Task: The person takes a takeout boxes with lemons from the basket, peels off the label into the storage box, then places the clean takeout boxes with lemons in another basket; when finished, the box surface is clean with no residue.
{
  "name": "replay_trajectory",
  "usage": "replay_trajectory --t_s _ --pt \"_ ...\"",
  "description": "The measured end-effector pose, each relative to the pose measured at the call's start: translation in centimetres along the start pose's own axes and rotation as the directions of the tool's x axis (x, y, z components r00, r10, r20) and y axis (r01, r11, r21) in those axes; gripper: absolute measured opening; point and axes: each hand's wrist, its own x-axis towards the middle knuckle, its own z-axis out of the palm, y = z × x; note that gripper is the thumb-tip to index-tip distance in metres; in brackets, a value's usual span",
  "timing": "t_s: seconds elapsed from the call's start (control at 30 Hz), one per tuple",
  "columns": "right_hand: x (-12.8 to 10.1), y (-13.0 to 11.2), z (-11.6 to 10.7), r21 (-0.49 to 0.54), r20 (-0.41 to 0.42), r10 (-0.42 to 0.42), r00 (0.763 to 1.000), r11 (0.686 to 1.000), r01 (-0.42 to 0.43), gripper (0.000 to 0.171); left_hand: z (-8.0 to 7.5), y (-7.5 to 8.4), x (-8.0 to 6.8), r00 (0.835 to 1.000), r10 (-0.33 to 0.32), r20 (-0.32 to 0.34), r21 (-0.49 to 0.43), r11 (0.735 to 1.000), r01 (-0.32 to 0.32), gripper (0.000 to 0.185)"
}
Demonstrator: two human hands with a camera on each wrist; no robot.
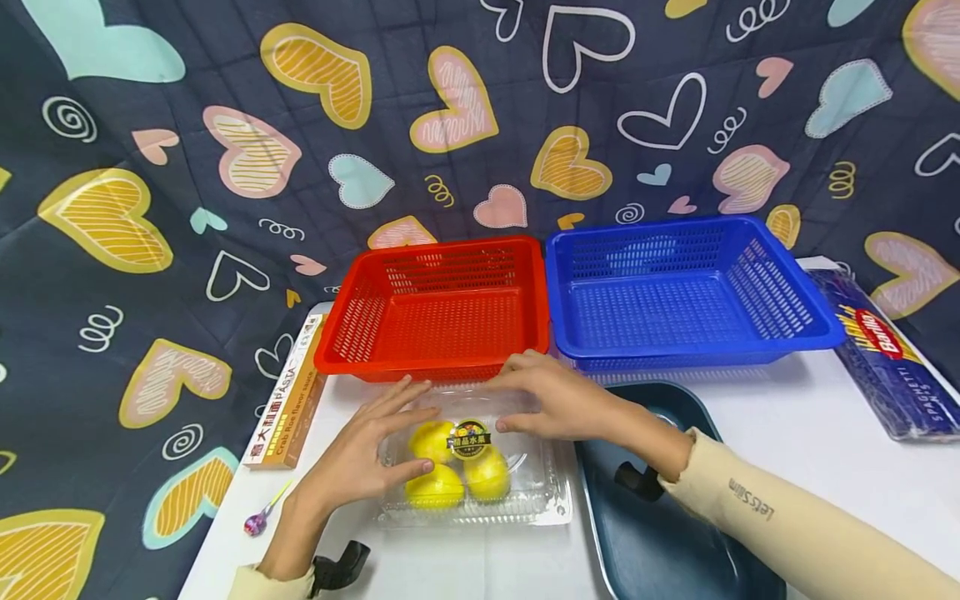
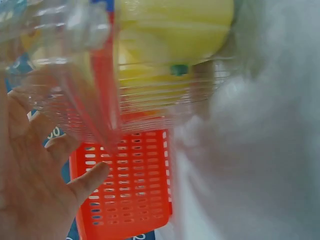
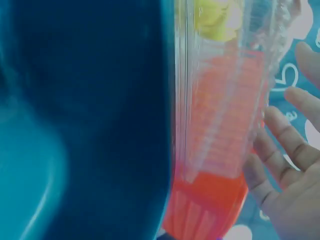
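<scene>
Both hands, left hand (image 1: 358, 454) and right hand (image 1: 557, 404), rest relaxed fingers on the clear plastic clamshell box of yellow lemons (image 1: 472, 475); squeeze evenly from both sides.

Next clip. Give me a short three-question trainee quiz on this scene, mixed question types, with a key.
1. True or false: the red slotted plastic basket holds the yellow lemons.
2. Which thing lies just right of the clear plastic clamshell box?
A. the dark blue tray
B. the blue slotted plastic basket
C. the long orange and white pasta box
3. Fill in: the left hand and the right hand both rest on the ____.

Key:
1. False; the lemons sit in the clamshell box, and the red basket is empty.
2. A
3. clear plastic clamshell box
</scene>
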Motion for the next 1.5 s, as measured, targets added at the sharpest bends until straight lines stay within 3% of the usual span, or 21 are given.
replay_trajectory --t_s 0.37,0.57,0.93,1.17,1.5 --pt "1.6 -1.3 1.9 -0.047 0.096 0.001 0.995 0.999 0.004 0.049 0.7 -0.5 -0.2 0.999 -0.005 -0.040 -0.035 0.999 0.003 0.061" --pt "1.9 -1.6 2.2 -0.070 0.109 0.018 0.994 0.997 -0.010 0.043 0.8 -0.6 -0.3 0.999 0.007 -0.053 -0.046 0.999 -0.010 0.060" --pt "2.2 -1.4 2.1 -0.015 0.120 0.047 0.992 0.999 -0.046 0.022 0.8 -0.7 -0.2 0.999 -0.018 -0.051 -0.074 0.997 0.014 0.060" --pt "2.2 -1.7 2.0 -0.013 0.163 0.042 0.986 0.999 -0.041 0.039 0.9 -0.8 -0.2 0.998 -0.015 -0.053 -0.081 0.997 0.011 0.061" --pt "2.4 -1.8 2.2 -0.053 0.190 0.038 0.981 0.998 -0.028 0.040 0.9 -0.8 -0.2 0.999 -0.031 -0.044 -0.081 0.996 0.028 0.060"
